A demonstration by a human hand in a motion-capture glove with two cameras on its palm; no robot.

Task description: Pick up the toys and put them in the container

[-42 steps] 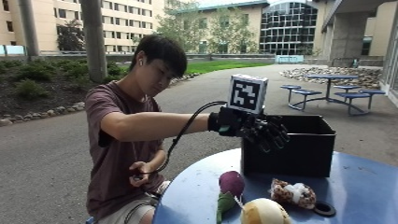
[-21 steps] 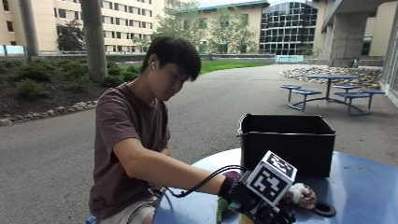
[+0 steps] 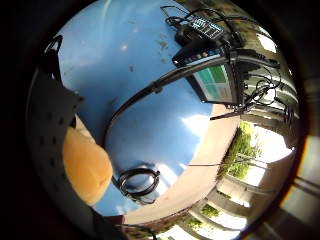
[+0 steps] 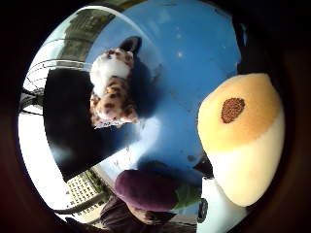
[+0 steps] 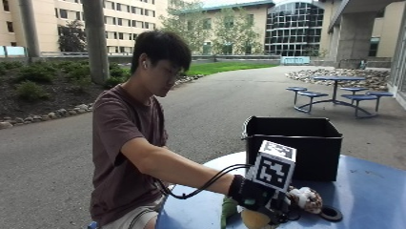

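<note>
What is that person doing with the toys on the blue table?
A person's black-gloved right hand is down over a round tan and cream plush toy on the blue round table. A spotted plush animal and a purple plush eggplant lie nearby. The black box container stands behind them.

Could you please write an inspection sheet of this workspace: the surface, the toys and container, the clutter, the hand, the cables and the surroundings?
Surface: round blue table, outdoors.
Job's things: black container stands open on the table; spotted plush toy lies beside it; purple eggplant toy lies near the table edge; tan and cream round toy is close under the palm.
Clutter: a small black ring beside the plush toy; electronic devices with a screen on the table.
Hand: gloved right hand is low over the round toy; its fingers are hidden.
Cables: a coiled black cable on the table.
Surroundings: paved path, picnic tables, buildings, trees.
</note>
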